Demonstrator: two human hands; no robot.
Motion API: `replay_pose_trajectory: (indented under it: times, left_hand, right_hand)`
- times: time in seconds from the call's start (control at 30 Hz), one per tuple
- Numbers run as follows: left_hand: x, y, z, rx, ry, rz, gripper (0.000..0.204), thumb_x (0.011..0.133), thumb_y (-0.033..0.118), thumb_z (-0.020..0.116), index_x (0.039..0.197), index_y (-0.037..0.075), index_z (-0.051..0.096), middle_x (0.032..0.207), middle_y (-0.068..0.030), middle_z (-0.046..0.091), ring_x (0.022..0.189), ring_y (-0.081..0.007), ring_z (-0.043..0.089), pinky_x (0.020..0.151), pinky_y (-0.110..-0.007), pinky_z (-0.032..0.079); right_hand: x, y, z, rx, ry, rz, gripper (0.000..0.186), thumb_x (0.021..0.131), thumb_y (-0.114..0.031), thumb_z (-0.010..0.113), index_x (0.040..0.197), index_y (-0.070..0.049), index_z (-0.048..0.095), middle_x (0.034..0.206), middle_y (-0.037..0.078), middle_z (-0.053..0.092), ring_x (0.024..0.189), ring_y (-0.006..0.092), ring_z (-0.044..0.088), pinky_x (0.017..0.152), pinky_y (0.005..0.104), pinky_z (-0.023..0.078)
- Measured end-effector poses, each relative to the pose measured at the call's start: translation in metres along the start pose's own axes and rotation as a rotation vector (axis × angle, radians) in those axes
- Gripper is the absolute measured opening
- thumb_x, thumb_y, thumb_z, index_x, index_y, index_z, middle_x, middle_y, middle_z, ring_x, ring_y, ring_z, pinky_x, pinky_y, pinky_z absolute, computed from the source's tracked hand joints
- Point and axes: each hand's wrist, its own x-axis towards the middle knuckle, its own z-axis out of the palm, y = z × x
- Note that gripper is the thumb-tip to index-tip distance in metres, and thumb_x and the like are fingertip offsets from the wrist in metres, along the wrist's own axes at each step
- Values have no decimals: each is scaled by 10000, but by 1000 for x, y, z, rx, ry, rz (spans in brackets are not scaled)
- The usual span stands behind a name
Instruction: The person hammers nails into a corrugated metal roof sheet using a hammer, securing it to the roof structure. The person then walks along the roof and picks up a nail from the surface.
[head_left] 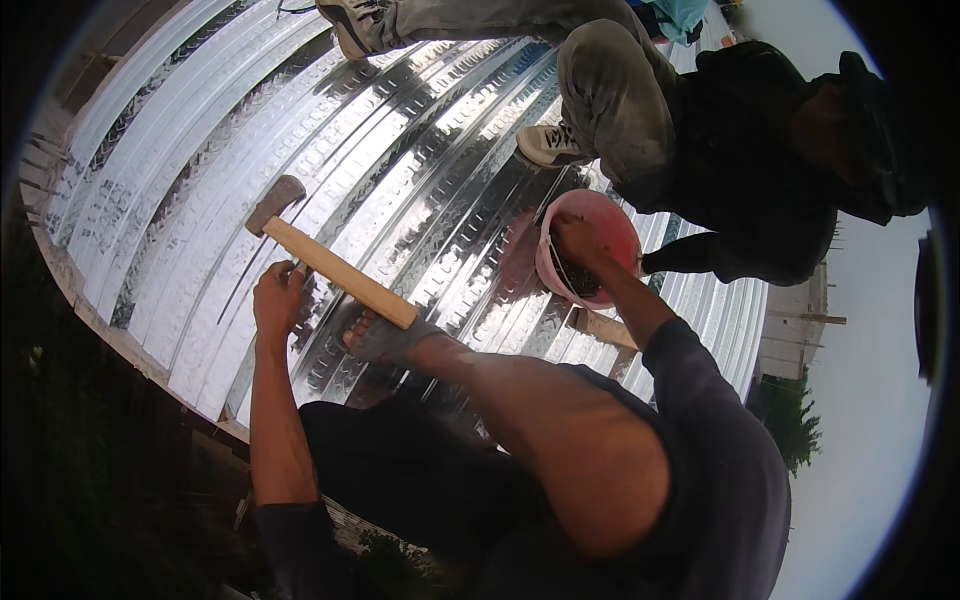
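Note:
My left hand [281,292] is closed on a small object I cannot make out, just below a hammer [342,273] with a grey metal head and pale wooden handle, lying over the shiny ribbed metal sheets [180,250]. My right hand [577,240] reaches down into a pink bucket [615,225] with small dark pieces in it; its fingers are mostly hidden. My bare leg stretches across the sheets, with my foot [368,330] beside the hammer handle.
Another person in dark clothes [730,140] crouches at upper right, their shoes [548,146] on the sheets near the bucket. A wooden piece [610,326] lies below the bucket. The sheets' edge [80,290] curves along the left, with dark greenery beyond; sky shows at right.

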Motion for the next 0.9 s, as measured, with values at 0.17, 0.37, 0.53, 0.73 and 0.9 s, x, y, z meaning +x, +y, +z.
replay_pose_trajectory:
  times: [0.17,0.37,0.53,0.73,0.9]
  left_hand:
    - [-25,7,-22,106,-41,-95,434,926,380,656,1207,53,698,1074,-242,729,1086,-403,679,949,-485,533]
    - [-59,-35,-51,53,12,-208,455,957,368,637,1289,57,659,1253,-208,687,1175,-375,648,1015,-484,509]
    - [-80,11,-66,-84,44,-146,446,921,334,636,1245,30,675,1233,-233,680,1163,-372,641,1005,-463,494]
    - [-104,95,-62,-68,417,427,334,924,204,651,1216,43,655,1236,-178,659,1119,-372,642,957,-487,502]
    - [-96,77,-53,113,294,290,186,949,163,599,1079,58,681,920,-179,707,869,-388,690,753,-492,550]
  right_hand:
    - [7,-45,-8,-263,-287,-39,350,900,-169,558,1202,-37,673,1188,234,683,1059,382,685,846,509,578]
    - [2,-56,-49,-343,-338,-13,361,891,-196,570,1203,-44,670,1122,247,690,1039,416,668,854,510,549]
    - [-29,-92,-160,-264,-201,87,372,885,-218,581,1204,-49,668,1068,258,695,1022,444,653,860,511,525]
    - [27,-271,-246,979,-136,-329,184,914,-67,682,1033,68,720,845,68,694,757,135,654,689,290,538]
    - [81,-406,-229,980,-91,-601,154,891,-40,637,978,38,737,885,190,755,744,255,736,695,352,563]
